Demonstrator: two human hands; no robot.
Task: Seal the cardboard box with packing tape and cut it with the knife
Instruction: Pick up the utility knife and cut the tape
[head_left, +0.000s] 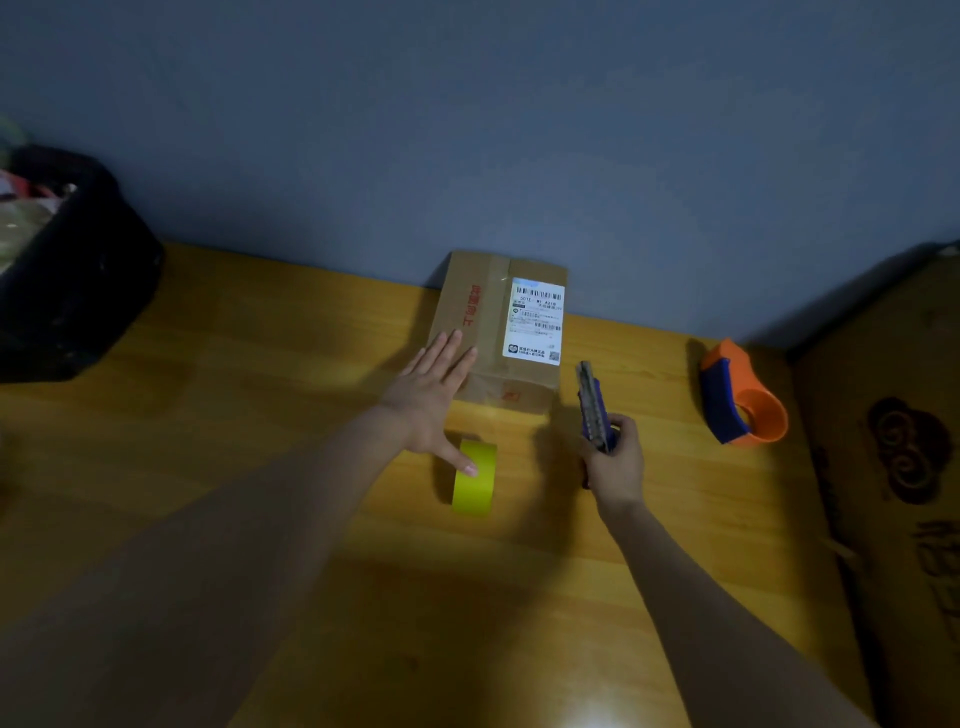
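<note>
Your left hand is lying spread flat, fingers reaching onto the near left corner of the cardboard box, thumb resting over the yellow roll of tape. The box is sitting at twelve o'clock, its far edge against the grey wall and its white shipping label facing up. The tape roll is standing on edge at six o'clock from the box, just beside its near edge. Your right hand is gripping the blue knife at three o'clock from the tape, blade end pointing away from you, clear of the box's right side. At three o'clock, well apart, an orange and blue tape dispenser is resting near a large carton walling off the right edge. A black bag is filling the ten o'clock corner. The wooden table is lying open toward you and leftward. You are seeing one box, one roll, one knife, one dispenser.
</note>
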